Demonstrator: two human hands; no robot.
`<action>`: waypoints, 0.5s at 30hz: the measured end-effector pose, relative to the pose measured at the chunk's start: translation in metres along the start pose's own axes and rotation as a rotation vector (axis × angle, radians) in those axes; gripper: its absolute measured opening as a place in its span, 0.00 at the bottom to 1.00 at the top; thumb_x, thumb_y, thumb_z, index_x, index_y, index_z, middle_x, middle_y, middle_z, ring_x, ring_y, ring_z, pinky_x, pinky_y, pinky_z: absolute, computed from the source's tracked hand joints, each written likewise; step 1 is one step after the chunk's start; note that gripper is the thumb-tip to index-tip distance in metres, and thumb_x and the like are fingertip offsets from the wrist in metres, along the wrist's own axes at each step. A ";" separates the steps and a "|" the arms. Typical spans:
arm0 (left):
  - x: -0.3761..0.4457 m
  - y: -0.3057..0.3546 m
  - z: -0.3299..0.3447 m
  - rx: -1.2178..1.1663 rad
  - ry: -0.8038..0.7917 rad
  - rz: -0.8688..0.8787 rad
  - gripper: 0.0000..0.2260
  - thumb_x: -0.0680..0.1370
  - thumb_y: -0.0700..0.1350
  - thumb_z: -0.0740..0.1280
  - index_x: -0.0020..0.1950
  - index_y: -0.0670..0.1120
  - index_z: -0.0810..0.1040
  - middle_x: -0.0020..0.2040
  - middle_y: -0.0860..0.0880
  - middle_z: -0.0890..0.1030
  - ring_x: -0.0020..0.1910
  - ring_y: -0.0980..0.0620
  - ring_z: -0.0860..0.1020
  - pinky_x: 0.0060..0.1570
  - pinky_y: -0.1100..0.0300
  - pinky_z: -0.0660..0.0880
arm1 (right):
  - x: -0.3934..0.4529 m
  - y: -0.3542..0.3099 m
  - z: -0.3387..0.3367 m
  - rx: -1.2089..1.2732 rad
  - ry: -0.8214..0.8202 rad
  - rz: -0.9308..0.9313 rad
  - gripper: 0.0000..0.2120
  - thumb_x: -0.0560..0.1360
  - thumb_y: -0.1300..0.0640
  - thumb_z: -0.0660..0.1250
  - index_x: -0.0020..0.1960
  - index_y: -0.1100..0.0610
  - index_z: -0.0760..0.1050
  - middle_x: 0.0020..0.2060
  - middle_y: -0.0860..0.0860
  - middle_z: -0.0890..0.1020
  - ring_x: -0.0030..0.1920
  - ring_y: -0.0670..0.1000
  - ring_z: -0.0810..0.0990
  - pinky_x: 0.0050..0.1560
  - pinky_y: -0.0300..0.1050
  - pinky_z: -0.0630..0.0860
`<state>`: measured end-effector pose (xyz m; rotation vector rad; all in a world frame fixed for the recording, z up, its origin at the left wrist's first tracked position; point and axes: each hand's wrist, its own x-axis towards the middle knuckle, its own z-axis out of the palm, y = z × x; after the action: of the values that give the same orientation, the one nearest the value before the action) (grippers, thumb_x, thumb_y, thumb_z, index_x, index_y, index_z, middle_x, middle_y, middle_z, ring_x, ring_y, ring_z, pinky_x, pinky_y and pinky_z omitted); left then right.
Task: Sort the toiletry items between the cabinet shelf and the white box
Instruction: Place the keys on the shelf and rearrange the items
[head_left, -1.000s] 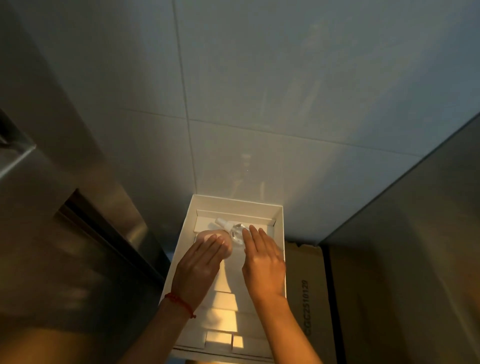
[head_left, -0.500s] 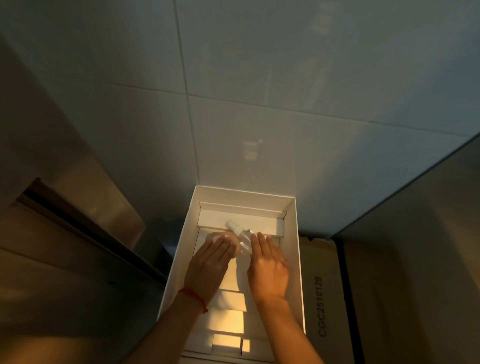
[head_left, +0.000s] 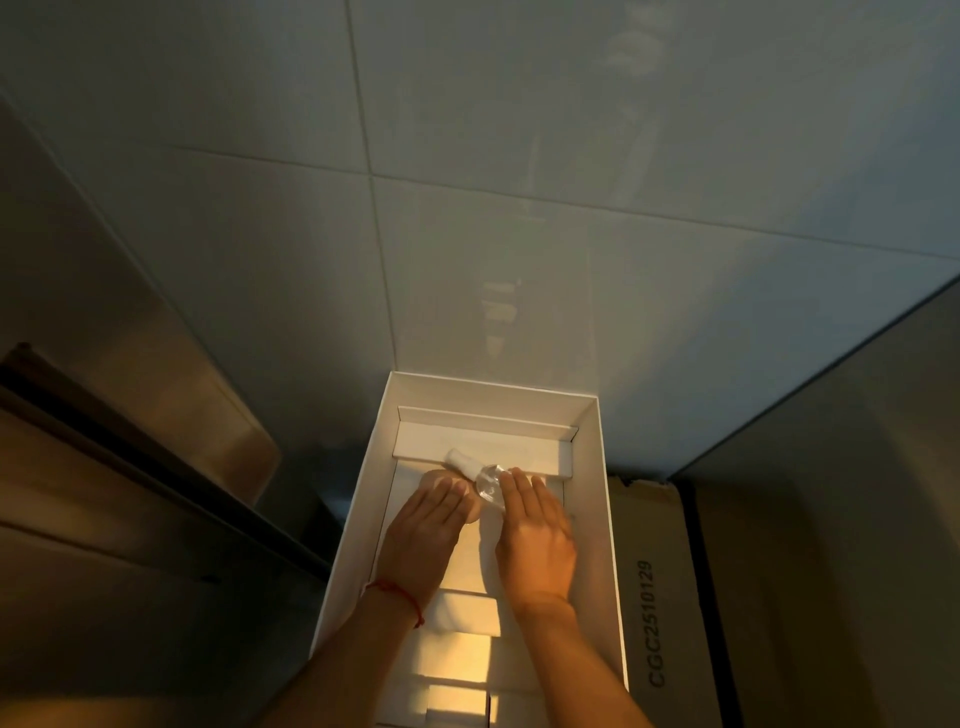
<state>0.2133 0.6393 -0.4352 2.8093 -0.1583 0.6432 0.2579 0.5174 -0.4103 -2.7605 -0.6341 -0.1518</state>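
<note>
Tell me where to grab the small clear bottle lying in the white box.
Pinch the clear bottle across its clear body from above. It lies on its side, white cap pointing to the far left, and the right hand already rests at its near end.

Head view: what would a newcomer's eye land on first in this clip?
Two hands deep in a long white box lit by warm light: the left hand lies flat over a round pale item, and the right hand lies flat beside a clear bottle with a white cap. A red string circles the left wrist, and a cardboard carton printed CGC2510129 sits right of the box.
</note>
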 end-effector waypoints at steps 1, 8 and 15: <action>0.000 -0.001 0.001 0.008 -0.001 -0.003 0.25 0.48 0.39 0.84 0.43 0.39 0.85 0.44 0.43 0.85 0.42 0.45 0.84 0.37 0.50 0.81 | 0.001 0.001 0.001 0.002 0.000 -0.005 0.36 0.42 0.71 0.82 0.50 0.61 0.83 0.46 0.56 0.85 0.47 0.56 0.84 0.42 0.52 0.81; -0.001 -0.004 0.003 0.029 0.025 -0.069 0.25 0.47 0.36 0.84 0.43 0.38 0.85 0.43 0.43 0.85 0.41 0.45 0.84 0.37 0.50 0.80 | 0.002 0.003 0.006 0.031 -0.028 -0.010 0.35 0.42 0.73 0.81 0.49 0.61 0.83 0.46 0.57 0.85 0.46 0.57 0.84 0.39 0.52 0.82; -0.007 -0.003 0.007 0.055 -0.009 -0.082 0.26 0.46 0.35 0.84 0.42 0.38 0.85 0.43 0.44 0.85 0.41 0.46 0.84 0.37 0.52 0.80 | 0.003 0.005 0.010 0.011 -0.043 -0.002 0.35 0.42 0.74 0.80 0.49 0.61 0.83 0.47 0.57 0.85 0.46 0.58 0.84 0.39 0.53 0.82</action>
<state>0.2105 0.6410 -0.4447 2.8546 -0.0276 0.6250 0.2633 0.5177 -0.4203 -2.7593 -0.6469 -0.0893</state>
